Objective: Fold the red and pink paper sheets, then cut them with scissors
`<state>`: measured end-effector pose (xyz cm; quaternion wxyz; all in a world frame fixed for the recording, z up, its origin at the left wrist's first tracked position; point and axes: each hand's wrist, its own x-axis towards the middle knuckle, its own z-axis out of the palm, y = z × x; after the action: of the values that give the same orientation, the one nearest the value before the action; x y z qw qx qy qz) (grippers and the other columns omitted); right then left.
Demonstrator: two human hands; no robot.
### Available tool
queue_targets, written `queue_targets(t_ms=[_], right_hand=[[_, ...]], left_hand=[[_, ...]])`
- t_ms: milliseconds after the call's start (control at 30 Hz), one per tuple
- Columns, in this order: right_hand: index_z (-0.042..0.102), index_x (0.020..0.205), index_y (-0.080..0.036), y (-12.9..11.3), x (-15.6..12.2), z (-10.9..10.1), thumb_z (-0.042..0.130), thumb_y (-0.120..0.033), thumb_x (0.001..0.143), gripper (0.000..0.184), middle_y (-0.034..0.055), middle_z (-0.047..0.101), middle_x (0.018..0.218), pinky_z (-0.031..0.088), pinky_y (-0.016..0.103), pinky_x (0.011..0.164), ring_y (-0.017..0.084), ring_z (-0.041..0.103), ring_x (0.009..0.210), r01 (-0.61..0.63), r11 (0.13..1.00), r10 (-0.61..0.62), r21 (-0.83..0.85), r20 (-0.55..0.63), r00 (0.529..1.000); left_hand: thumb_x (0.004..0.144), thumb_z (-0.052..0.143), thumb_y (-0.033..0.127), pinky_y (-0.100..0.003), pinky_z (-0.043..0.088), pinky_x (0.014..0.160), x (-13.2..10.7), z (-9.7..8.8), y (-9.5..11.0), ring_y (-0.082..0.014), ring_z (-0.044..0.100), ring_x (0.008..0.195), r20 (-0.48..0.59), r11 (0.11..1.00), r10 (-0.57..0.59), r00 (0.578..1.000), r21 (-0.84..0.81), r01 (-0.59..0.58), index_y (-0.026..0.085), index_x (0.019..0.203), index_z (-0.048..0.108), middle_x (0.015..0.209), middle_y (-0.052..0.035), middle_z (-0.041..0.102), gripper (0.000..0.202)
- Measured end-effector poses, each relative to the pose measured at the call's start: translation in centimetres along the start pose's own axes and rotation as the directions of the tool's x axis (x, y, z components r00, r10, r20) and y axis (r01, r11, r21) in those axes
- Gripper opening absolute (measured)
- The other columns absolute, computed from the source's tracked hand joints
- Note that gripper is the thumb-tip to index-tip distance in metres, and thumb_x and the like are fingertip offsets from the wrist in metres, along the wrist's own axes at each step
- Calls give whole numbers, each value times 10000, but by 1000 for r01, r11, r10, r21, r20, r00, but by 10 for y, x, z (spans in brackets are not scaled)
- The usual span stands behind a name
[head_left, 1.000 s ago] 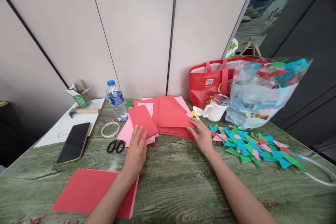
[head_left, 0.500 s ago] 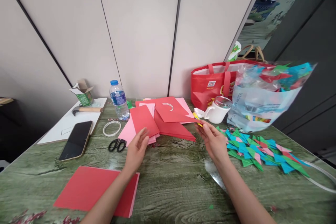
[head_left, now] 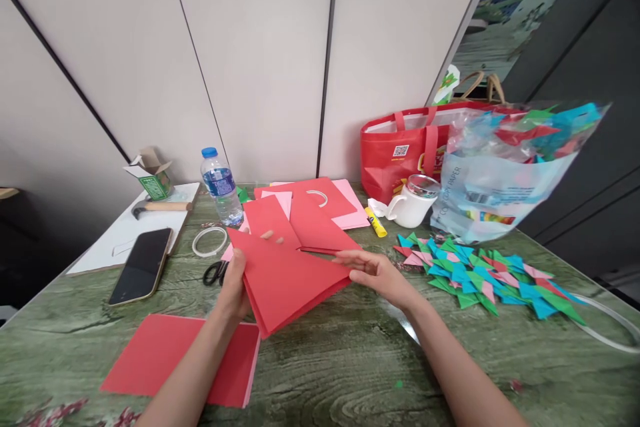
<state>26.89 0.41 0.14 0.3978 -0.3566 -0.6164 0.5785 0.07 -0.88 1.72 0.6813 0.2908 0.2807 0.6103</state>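
A folded red sheet of paper (head_left: pixel 293 277) is held tilted above the table, its lower edges showing more than one layer. My left hand (head_left: pixel 236 288) grips its left side, thumb in front and fingers behind. At the right corner, the fingertips and thumb of my right hand (head_left: pixel 383 278) close on the paper. Behind it lies a pile of red sheets (head_left: pixel 327 230) with pink sheets (head_left: pixel 350 197) among them. Black-handled scissors (head_left: pixel 214 272) are partly covered beside my left hand. Under my left forearm rests a red and pink paper stack (head_left: pixel 150 353).
A yellow glue stick (head_left: pixel 376 222) lies near a white mug (head_left: pixel 414 203). Several folded paper pieces (head_left: pixel 480 277) spread at right, before a plastic bag (head_left: pixel 500 193) and a red bag (head_left: pixel 383 160). At left are a phone (head_left: pixel 141 265), hammer (head_left: pixel 165 207), tape ring (head_left: pixel 210 241) and water bottle (head_left: pixel 221 190).
The red paper has come off the pile toward me. My left hand, previously open, now grips its left side. My right hand has moved left and the yellow glue stick is now fully visible.
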Motion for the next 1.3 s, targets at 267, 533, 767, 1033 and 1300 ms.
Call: queue_targets(t_ms=[267,533,767,1033,1300], right_hand=[[653,1027,-216,7,2,3,539,-475,799,364,52,658,1071,406,394,910,251,558,1046,-52,997,51,-55,-34,998],[638,963,-232,16,4,5,707,-366,679,321,-9,689,800,498,270,668,150,637,697,-160,941,197,299,-98,976],[636,995,-161,12,-2,11,696,-342,700,351,89,674,1032,506,354,782,225,646,885,-213,918,207,335,52,977],[626,1021,-182,11,-3,11,716,-342,677,390,89,674,1042,509,387,799,237,652,891,-238,894,245,379,29,969],[668,894,-151,4,-2,3,783,-288,559,380,85,707,935,518,382,761,239,670,807,-245,917,237,314,62,969]], left_hand=[[597,646,597,-385,469,892,-1,4,6,-294,592,1024,-58,998,-49,997,-31,47,151,1077,590,1029,-117,683,658],[583,753,132,-323,554,635,-6,3,12,-236,685,687,-114,958,-196,974,192,215,132,929,611,891,-101,718,374],[618,739,149,-360,545,694,-11,6,8,-243,684,710,-25,878,-408,913,266,399,112,948,615,937,-144,705,355],[578,758,75,-391,540,723,-12,-1,7,-265,672,815,52,843,-485,873,292,451,153,1025,576,956,-129,703,488],[583,741,47,-363,550,707,-10,-5,9,-243,681,752,44,862,-470,881,235,449,122,938,645,899,-115,717,376]])
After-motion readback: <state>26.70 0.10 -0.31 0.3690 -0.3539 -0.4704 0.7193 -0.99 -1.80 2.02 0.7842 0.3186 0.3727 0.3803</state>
